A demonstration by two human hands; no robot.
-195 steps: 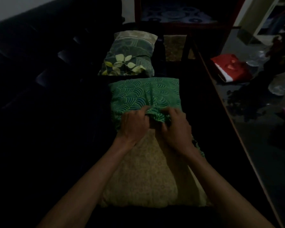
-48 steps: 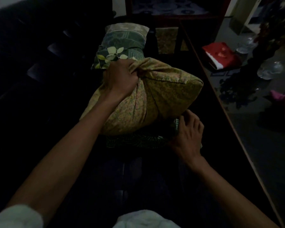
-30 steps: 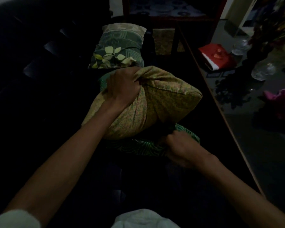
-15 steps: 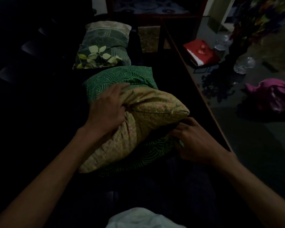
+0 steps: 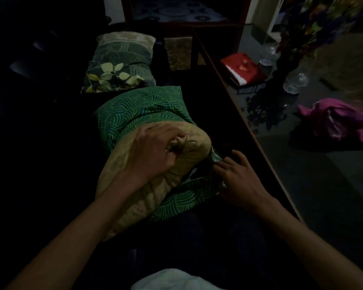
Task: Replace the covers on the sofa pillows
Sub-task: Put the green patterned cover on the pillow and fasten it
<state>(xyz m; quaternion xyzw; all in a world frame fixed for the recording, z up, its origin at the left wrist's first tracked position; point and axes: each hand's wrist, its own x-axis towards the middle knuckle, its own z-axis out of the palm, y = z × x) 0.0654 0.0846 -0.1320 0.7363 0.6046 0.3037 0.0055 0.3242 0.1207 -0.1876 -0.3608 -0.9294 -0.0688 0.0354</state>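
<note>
Left hand (image 5: 153, 151) bunches the yellow pillow's (image 5: 134, 195) corner, right hand (image 5: 237, 178) pinches the green cover's (image 5: 138, 107) opening beside it; recommend feeding corners in squarely.

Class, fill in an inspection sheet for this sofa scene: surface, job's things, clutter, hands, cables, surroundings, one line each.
Surface: dark sofa seat, dimly lit.
Job's things: yellow pillow partly inside the green cover; a leaf-print pillow lies beyond.
Clutter: white cloth at the near edge.
Hands: left hand grips the yellow pillow's bunched corner; right hand fingers hold the green cover's opening edge.
Cables: nothing seen.
Surroundings: red book, clear glassware and magenta cloth on the table to the right.
</note>
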